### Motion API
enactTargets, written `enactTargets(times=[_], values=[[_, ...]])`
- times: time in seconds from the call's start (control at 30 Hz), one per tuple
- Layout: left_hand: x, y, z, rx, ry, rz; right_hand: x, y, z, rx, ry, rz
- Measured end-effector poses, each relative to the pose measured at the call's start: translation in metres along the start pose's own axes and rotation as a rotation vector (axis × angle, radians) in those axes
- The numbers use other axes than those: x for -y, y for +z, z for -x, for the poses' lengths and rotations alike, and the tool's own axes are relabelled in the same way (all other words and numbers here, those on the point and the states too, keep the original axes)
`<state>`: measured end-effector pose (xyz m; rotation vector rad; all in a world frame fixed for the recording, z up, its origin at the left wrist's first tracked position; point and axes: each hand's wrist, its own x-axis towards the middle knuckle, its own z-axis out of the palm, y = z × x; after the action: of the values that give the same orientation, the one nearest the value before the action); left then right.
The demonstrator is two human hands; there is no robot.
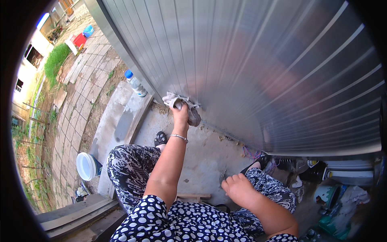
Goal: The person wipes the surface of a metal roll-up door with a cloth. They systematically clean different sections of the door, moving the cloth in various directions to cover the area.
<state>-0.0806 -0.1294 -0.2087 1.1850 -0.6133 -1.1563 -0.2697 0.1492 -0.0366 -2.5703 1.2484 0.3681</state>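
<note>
My left hand (pixel 181 115) reaches forward with its fingers wrapped round a crumpled greyish-white rag (pixel 191 112). The rag touches the lower part of a large ribbed silver metal panel (pixel 225 72), near its left edge. A bracelet circles that wrist. My right hand (pixel 238 186) is closed in front of my right knee, its fingers curled. A small dark grey patch shows beside its fingertips; whether the hand holds it I cannot tell.
Outside the left edge stand a blue-capped plastic bottle (pixel 136 83) on a concrete ledge (pixel 115 113) and a white bucket (pixel 85 166). Pots and plastic bags (pixel 348 205) crowd the right. A low wooden stool (pixel 193 196) shows beneath me. Purple string (pixel 252 153) lies at the panel's foot.
</note>
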Motion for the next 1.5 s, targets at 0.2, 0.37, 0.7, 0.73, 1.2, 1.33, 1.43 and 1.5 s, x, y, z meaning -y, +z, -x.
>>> enactTargets(times=[0.2, 0.37, 0.7, 0.73, 1.2, 1.33, 1.43, 1.5], values=[[0.083, -0.027, -0.008, 0.024, -0.429, 0.228, 0.001, 0.004, -0.003, 0.057, -0.023, 0.014], [0.112, -0.038, -0.016, -0.067, -0.678, 0.330, 0.001, -0.002, -0.007, 0.017, -0.059, -0.061], [-0.004, 0.011, 0.016, 0.070, -0.283, 0.307, -0.001, 0.002, -0.001, 0.066, -0.012, 0.004], [-0.029, 0.017, 0.023, 0.071, -0.224, 0.280, -0.001, 0.006, -0.001, 0.055, -0.013, 0.008], [-0.361, 0.132, 0.092, 0.550, 0.556, 0.393, -0.009, 0.010, 0.001, 0.066, 0.047, 0.000], [-0.327, 0.132, 0.056, 0.348, 1.019, 0.016, -0.007, 0.005, 0.000, 0.081, 0.060, 0.023], [-0.254, 0.108, 0.061, 0.195, 0.827, -0.065, -0.007, 0.005, 0.000, 0.046, 0.059, 0.048], [-0.197, 0.084, 0.057, 0.085, 0.606, -0.135, -0.003, 0.004, -0.001, 0.028, 0.038, 0.041]])
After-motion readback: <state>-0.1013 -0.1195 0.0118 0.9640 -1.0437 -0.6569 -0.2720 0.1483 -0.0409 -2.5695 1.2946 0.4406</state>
